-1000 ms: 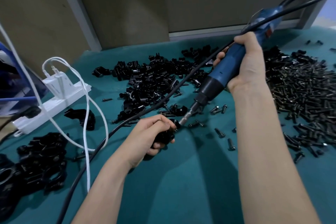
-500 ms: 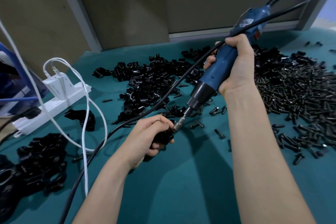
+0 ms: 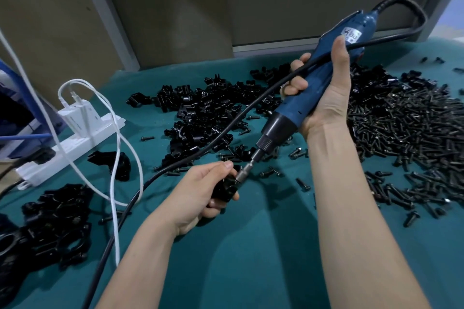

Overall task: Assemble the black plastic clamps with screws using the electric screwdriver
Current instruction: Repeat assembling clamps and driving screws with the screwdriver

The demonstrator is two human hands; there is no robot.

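Observation:
My left hand [image 3: 200, 192] grips a black plastic clamp [image 3: 225, 189] just above the teal table. My right hand [image 3: 324, 88] holds the blue electric screwdriver [image 3: 313, 88], tilted down to the left. Its silver bit [image 3: 244, 173] touches the top of the clamp at my left thumb. The screw under the bit is hidden. A heap of loose black clamp parts [image 3: 206, 113] lies behind my hands. A wide pile of black screws [image 3: 406, 138] spreads at the right.
The screwdriver's black cable [image 3: 175, 165] runs across the table toward the lower left. A white power strip [image 3: 72, 145] with a charger and white cords lies at the left. Assembled black clamps [image 3: 50, 223] are heaped at the lower left. Stray screws [image 3: 298, 153] lie beside my right forearm.
My right hand has swung the screwdriver more upright and a little to the left, bringing the bit onto the clamp. My left hand has hardly moved.

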